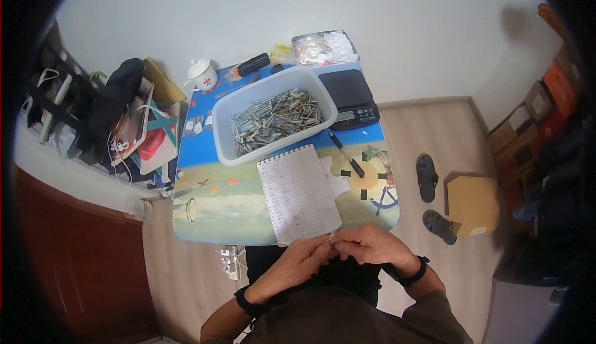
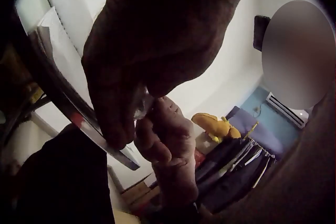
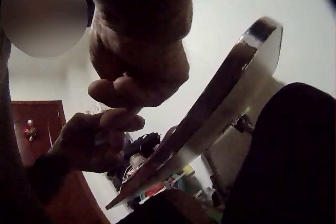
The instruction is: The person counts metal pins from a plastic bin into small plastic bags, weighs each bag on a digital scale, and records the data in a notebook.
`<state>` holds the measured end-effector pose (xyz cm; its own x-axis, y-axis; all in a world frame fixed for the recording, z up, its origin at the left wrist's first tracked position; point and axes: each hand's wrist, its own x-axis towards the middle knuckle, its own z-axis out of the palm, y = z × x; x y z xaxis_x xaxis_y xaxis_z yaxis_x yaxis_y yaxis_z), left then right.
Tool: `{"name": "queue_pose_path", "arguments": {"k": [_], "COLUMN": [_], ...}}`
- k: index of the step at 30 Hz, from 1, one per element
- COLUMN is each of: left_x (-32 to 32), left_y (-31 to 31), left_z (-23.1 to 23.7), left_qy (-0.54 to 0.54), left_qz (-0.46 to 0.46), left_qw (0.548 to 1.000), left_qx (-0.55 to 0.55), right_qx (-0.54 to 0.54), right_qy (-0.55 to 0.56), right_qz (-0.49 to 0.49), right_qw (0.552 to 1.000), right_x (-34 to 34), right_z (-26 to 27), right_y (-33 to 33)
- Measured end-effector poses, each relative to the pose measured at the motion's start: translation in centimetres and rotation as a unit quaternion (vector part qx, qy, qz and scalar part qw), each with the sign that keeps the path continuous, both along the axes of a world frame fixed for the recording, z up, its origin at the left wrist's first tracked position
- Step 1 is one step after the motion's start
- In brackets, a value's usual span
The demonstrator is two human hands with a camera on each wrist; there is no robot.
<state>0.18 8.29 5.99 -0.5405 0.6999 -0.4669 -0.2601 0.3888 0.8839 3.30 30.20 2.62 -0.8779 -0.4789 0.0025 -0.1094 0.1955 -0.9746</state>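
Observation:
Both hands meet at the table's front edge, just below the notebook [image 1: 301, 195]. The left hand [image 1: 297, 264] and the right hand [image 1: 372, 244] pinch a small clear plastic item [image 1: 332, 238] between their fingertips. In the left wrist view this clear item [image 2: 142, 103] shows between the left hand [image 2: 152, 35] and the curled fingers of the right hand [image 2: 170, 134]; its exact shape is unclear. Fingers of the right hand [image 3: 139, 77] touch those of the left hand [image 3: 92, 142] in the right wrist view, where the item is mostly hidden.
On the table [image 1: 248, 220] stand a plastic bin [image 1: 220, 130] of metal pieces, a black scale [image 1: 347, 92], a pen [image 1: 344, 151], a lidded cup [image 1: 202, 76] and a tray [image 1: 357, 58] of small packets. Slippers [image 1: 427, 176] and a cardboard box [image 1: 473, 204] are on the floor at right.

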Motion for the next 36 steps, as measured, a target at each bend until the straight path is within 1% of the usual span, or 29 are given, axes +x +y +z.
{"name": "queue_pose_path", "arguments": {"k": [1,3,4,6,7,9,10,12,13,15,16,18,22,24,25,27,28,30,34,36], "left_x": [0.2,0.8,0.9,1.2,1.3,1.4,1.2,0.4,0.3,0.4,0.3,0.1,0.0,-0.3,-0.6,-1.4,-1.9,-2.9,-5.6,-7.1], "left_y": [-0.1,-0.5,-0.7,-1.1,-1.2,-1.4,-1.6,-2.0,-2.1,-2.2,-2.3,-2.8,-3.6,-3.8,-3.9,-4.2,-4.2,-4.2,-4.4,-4.3], "left_z": [-0.1,-0.5,-0.8,-1.4,-1.6,-1.9,-2.0,-2.0,-2.1,-2.2,-2.2,-2.1,-1.7,-2.0,-1.9,-1.7,-1.9,-2.4,-1.4,-2.0], "left_qy": [0.0,-0.022,-0.022,-0.027,-0.028,0.0,0.001,-0.084,-0.081,-0.065,-0.063,-0.066,-0.039,-0.005,-0.004,-0.019,-0.019,0.062,0.08,0.115], "left_qz": [-0.008,0.008,-0.002,-0.013,-0.022,-0.009,-0.011,-0.056,-0.055,-0.068,-0.065,-0.118,-0.104,-0.064,-0.06,-0.008,-0.005,0.028,0.012,-0.022], "left_qw": [1.0,1.0,1.0,0.997,0.997,0.991,0.99,0.99,0.99,0.985,0.985,0.982,0.986,0.988,0.988,0.982,0.981,0.971,0.977,0.98], "left_qx": [-0.002,0.02,0.02,0.071,0.072,0.136,0.14,0.099,0.104,0.142,0.149,0.134,0.122,0.138,0.144,0.187,0.191,0.23,0.199,0.162], "right_qx": [-0.002,0.023,0.022,0.038,0.038,-0.001,0.002,0.029,0.034,0.127,0.134,0.176,0.22,0.257,0.261,0.232,0.235,0.225,0.235,0.282], "right_qy": [0.0,-0.074,-0.074,-0.108,-0.109,-0.007,-0.006,0.091,0.094,0.097,0.099,0.112,0.141,0.166,0.166,0.191,0.19,0.174,0.202,0.2], "right_qz": [-0.008,-0.018,-0.028,-0.02,-0.028,-0.014,-0.016,0.003,0.004,0.023,0.027,0.067,0.088,0.082,0.087,0.061,0.065,0.051,0.052,0.096], "right_qw": [1.0,0.997,0.997,0.993,0.993,1.0,1.0,0.995,0.995,0.987,0.986,0.976,0.961,0.949,0.947,0.952,0.951,0.957,0.949,0.933], "right_x": [0.3,0.9,1.1,1.6,1.8,2.0,2.2,2.2,2.1,1.9,1.8,1.5,0.8,0.3,-0.1,-0.9,-1.4,-2.5,-5.3,-6.8], "right_z": [0.2,0.8,1.0,1.3,1.1,0.8,1.1,2.2,2.8,4.1,4.8,6.2,7.3,8.2,8.4,8.6,8.8,9.2,9.2,8.5], "right_y": [-0.1,-0.1,-0.2,-0.4,-0.7,-1.3,-1.6,-2.4,-2.8,-3.6,-3.8,-4.5,-5.5,-5.9,-6.1,-6.2,-6.2,-6.3,-6.6,-6.4]}}
